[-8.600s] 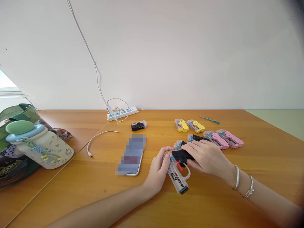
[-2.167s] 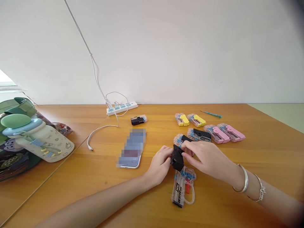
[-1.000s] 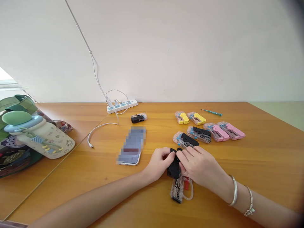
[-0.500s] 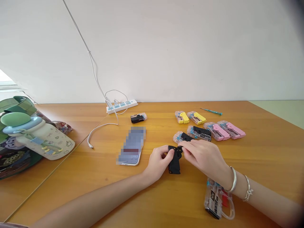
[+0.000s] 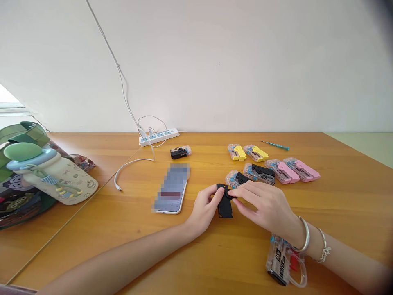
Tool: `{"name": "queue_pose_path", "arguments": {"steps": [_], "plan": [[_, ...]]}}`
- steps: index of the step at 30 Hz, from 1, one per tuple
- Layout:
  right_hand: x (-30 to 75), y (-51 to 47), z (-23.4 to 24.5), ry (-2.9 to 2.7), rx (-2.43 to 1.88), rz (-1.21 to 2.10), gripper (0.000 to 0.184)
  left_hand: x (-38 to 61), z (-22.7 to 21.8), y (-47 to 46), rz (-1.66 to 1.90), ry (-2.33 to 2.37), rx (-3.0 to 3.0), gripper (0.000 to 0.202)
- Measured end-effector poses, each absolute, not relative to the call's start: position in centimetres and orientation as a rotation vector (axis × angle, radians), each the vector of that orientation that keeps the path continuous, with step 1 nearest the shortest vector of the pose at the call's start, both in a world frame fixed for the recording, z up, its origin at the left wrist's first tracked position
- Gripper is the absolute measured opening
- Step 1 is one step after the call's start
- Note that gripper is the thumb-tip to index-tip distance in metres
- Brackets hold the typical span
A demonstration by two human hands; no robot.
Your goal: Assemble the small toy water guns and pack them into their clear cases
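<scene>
A black plastic piece sits in front of you, a little right of the middle of the view, between your two hands. Its long axis runs roughly away from you, one end pointing towards your body. Your left hand lies against its left side, the nearer of the two, with a narrow grip: thumb on top near the far end, fingers behind. Your right hand comes from the other side, thumb and fingertips pinched on the piece's upper right edge, by a round joint, so the piece lies to the left of that grip. Below your right wrist, a clear water gun with a red trigger lies on the wooden worktop. Just beyond your fingers lie two black-and-clear toys; past them to the right, two pink ones, and farther back, two yellow ones and a teal screwdriver. Left of your hands is a phone, its screen pixelated; well apart, at the far left, leans a cream bottle.
</scene>
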State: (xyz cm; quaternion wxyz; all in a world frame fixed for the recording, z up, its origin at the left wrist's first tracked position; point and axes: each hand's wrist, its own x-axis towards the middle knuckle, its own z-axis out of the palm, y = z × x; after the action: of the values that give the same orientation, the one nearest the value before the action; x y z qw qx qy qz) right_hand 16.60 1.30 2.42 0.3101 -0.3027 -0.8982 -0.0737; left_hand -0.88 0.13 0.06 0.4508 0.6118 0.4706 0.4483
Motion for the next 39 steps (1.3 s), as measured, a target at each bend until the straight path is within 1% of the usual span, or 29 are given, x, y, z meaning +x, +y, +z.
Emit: {"name": "queue_pose_path", "arguments": {"steps": [5, 9, 12, 14, 16, 17, 20, 25, 27, 39], "plan": [[16.6, 1.2, 2.4, -2.368, -0.782, -0.145, 0.019, -0.9, -0.2, 0.1, 1.088, 1.141, 1.51, 0.033], [16.6, 1.1, 2.5, -2.321, -0.863, 0.074, 0.012, -0.9, -0.4, 0.2, 1.067, 1.154, 1.546, 0.028], [16.4, 1.0, 2.6, -2.295, -1.016, 0.222, 0.005, -0.9, -0.5, 0.1, 1.051, 1.156, 1.592, 0.028], [16.3, 0.9, 2.8, -2.295, -1.106, 0.294, 0.008, -0.9, -0.5, 0.1, 1.05, 1.172, 1.64, 0.026], [16.3, 0.9, 2.9, -2.321, -1.16, 0.361, 0.004, -0.9, -0.4, 0.0, 1.055, 1.201, 1.703, 0.023], [16.2, 0.8, 3.0, -2.338, -1.18, 0.391, 0.005, -0.9, -0.4, 0.0, 1.057, 1.215, 1.734, 0.022], [16.2, 0.9, 3.0, -2.371, -1.227, 0.5, 0.015, -0.9, -0.3, -0.1, 1.06, 1.239, 1.792, 0.02], [16.3, 1.2, 2.7, -2.334, -1.154, 0.772, 0.016, -0.9, -0.4, 0.1, 1.054, 1.221, 1.797, 0.019], [16.3, 1.3, 2.6, -2.33, -1.161, 0.775, 0.016, -0.9, -0.5, 0.1, 1.045, 1.217, 1.779, 0.018], [16.1, 1.3, 1.9, -2.4, -1.202, 0.53, 0.018, -0.9, -0.5, 0.1, 0.957, 1.315, 1.858, 0.02]]}}
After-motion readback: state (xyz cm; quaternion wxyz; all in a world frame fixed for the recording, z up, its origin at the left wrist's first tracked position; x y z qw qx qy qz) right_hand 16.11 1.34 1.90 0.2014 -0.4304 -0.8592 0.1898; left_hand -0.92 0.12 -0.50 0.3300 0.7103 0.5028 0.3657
